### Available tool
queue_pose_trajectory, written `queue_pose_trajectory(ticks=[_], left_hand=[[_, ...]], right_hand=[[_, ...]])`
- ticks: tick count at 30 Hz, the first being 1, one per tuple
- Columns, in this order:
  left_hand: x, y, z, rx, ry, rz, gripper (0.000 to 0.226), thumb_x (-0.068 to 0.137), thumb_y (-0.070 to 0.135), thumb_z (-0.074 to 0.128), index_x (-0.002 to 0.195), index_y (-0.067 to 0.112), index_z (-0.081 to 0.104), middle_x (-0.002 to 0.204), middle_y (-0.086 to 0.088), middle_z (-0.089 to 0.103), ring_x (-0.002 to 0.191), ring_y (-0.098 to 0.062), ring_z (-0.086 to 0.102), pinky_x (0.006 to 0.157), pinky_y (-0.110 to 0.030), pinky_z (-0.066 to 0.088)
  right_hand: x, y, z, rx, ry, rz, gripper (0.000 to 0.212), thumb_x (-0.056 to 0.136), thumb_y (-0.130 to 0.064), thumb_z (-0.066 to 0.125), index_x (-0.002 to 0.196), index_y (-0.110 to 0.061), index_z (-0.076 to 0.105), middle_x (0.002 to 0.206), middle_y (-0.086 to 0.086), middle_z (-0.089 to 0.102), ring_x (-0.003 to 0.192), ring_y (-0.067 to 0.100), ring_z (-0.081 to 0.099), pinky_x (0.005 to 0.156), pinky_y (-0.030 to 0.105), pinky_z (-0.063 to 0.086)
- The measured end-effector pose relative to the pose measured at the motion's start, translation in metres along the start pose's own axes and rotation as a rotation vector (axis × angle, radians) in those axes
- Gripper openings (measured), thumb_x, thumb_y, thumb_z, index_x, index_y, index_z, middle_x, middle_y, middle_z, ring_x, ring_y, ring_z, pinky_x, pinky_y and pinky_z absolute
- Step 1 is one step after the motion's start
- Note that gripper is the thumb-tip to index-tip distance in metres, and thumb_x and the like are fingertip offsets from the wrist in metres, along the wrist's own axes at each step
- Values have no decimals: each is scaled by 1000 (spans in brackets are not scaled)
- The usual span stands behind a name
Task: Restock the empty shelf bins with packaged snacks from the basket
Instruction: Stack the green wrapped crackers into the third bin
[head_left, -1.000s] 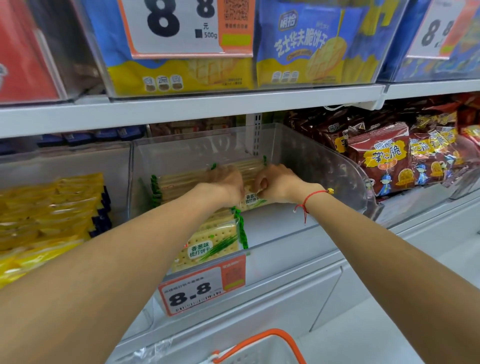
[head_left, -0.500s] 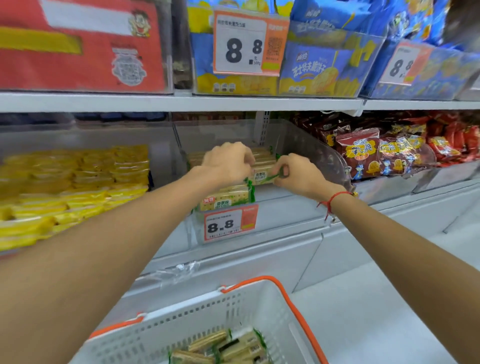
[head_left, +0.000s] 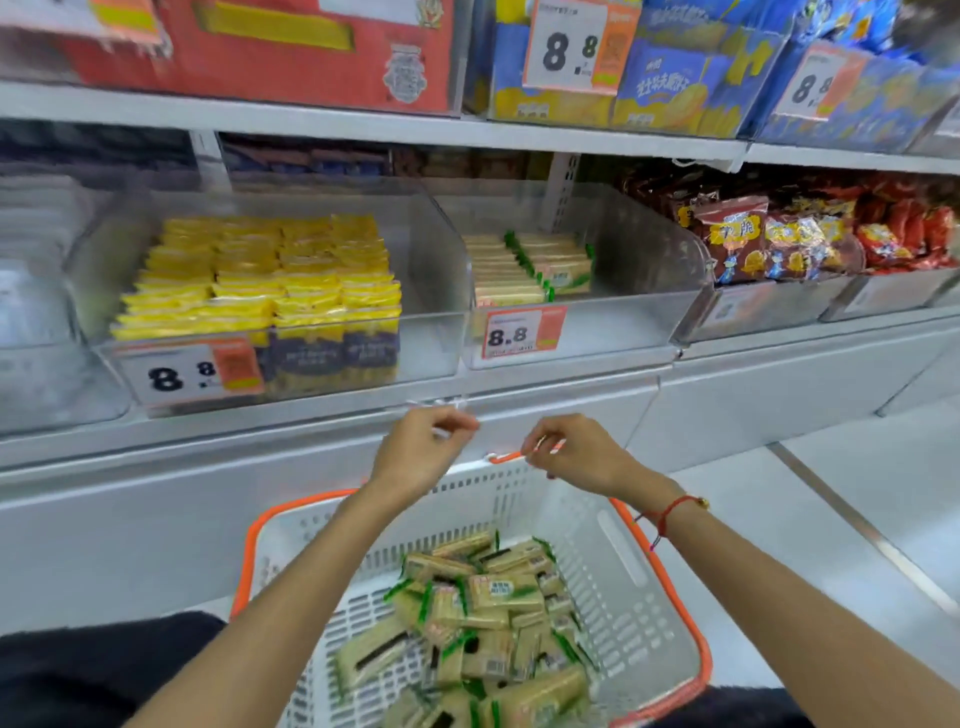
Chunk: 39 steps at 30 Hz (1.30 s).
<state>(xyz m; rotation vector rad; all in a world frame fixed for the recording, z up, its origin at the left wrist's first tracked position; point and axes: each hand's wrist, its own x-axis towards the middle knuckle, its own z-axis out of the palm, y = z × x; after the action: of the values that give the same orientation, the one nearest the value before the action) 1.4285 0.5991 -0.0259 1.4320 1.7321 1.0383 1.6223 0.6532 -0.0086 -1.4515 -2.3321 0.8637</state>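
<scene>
Below both hands, in the white basket (head_left: 613, 525) with the orange rim, lies the loose heap of green-and-cream cracker packets (head_left: 483, 618); this is the stock for the next pick. The packets lie jumbled, their long axes pointing in several directions, most of them flat or leaning on one another. The left hand (head_left: 418, 457) and the right hand (head_left: 576, 457) hang above the far rim of the basket, so the heap lies down from the fingers and back toward the person. The two hands look about equally near; the left forearm crosses the heap's left edge, and the right wrist, with its red string bracelet (head_left: 670, 512), lies off to the right. Fingers on both hands are loosely curled, with nothing seen in them. Both palms face downward, forearms stretched forward. Up on the shelf, the clear bin (head_left: 649, 312) bearing the 8.8 price tag (head_left: 522, 332) holds a short stacked row of the same packets (head_left: 524, 267) at its left rear, with much of its floor bare. Judgement: either hand must drop and draw back to reach the heap, then turn to match the chosen packet's long axis.
</scene>
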Motion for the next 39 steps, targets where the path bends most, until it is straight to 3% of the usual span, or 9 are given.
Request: queue_pose_trajectory(ticks=[10, 15, 18, 21, 23, 26, 29, 32, 39], left_hand=[[-58, -163, 38, 8, -159, -458, 16, 95, 13, 55, 94, 21, 69, 120, -5, 64, 108, -20, 59, 91, -28, 46], [-64, -218, 83, 58, -240, -595, 21, 96, 13, 49, 101, 19, 68, 127, -4, 59, 113, -23, 57, 95, -34, 47], [-49, -226, 109, 21, -243, -681, 30, 98, 13, 47, 123, 4, 60, 131, -12, 56, 107, -26, 58, 86, -32, 47], [-38, -229, 128, 90, -252, -718, 45, 98, 25, 50, 140, 11, 44, 120, -7, 58, 71, -8, 51, 63, -26, 43], [-33, -233, 137, 144, -273, -701, 51, 99, 25, 48, 146, 11, 34, 124, -8, 56, 78, -12, 52, 64, -26, 41], [-31, -235, 146, 191, -325, -727, 58, 100, 28, 47, 149, 9, 23, 135, -10, 50, 106, -23, 57, 74, -28, 42], [-26, -239, 150, 171, -324, -765, 63, 97, 30, 52, 149, 8, 22, 137, -11, 48, 108, -25, 58, 78, -30, 45], [-23, -239, 150, 104, -377, -806, 67, 98, 27, 51, 151, 7, 17, 152, -11, 31, 126, -27, 48, 94, -33, 45], [-27, -223, 136, -318, -300, -833, 55, 100, 7, 42, 150, 11, 20, 150, -12, 35, 99, -24, 61, 68, -32, 58]], right_hand=[[-30, 63, 147, 9, -355, 274, 16, 91, -9, 52, 85, -14, 66, 96, 0, 66, 81, 15, 63, 75, 31, 49], [-34, 112, 189, -175, -403, 411, 36, 91, -15, 54, 127, -18, 51, 128, 8, 54, 116, 25, 55, 91, 34, 47], [-23, 128, 199, -225, -265, 466, 46, 94, -14, 48, 138, -11, 39, 143, 10, 39, 127, 28, 43, 101, 38, 43], [-9, 142, 207, -211, -194, 558, 53, 96, -22, 45, 143, -5, 30, 151, 16, 27, 135, 32, 34, 107, 42, 37], [-2, 149, 213, -215, -267, 582, 62, 96, -34, 47, 146, -5, 24, 154, 17, 20, 140, 34, 26, 112, 44, 32], [2, 156, 222, -174, -414, 553, 73, 93, -44, 51, 150, -14, 17, 156, 14, 13, 143, 36, 13, 114, 47, 23], [4, 164, 220, -158, -435, 531, 81, 87, -53, 59, 151, -26, 19, 157, 13, 10, 144, 39, 8, 115, 48, 19], [3, 172, 212, -173, -535, 487, 79, 81, -51, 67, 147, -29, 29, 150, 13, 21, 140, 35, 19, 112, 44, 24], [-13, 153, 223, -215, -334, 197, 65, 76, -40, 72, 132, -28, 41, 132, -2, 51, 120, 19, 43, 97, 31, 35]])
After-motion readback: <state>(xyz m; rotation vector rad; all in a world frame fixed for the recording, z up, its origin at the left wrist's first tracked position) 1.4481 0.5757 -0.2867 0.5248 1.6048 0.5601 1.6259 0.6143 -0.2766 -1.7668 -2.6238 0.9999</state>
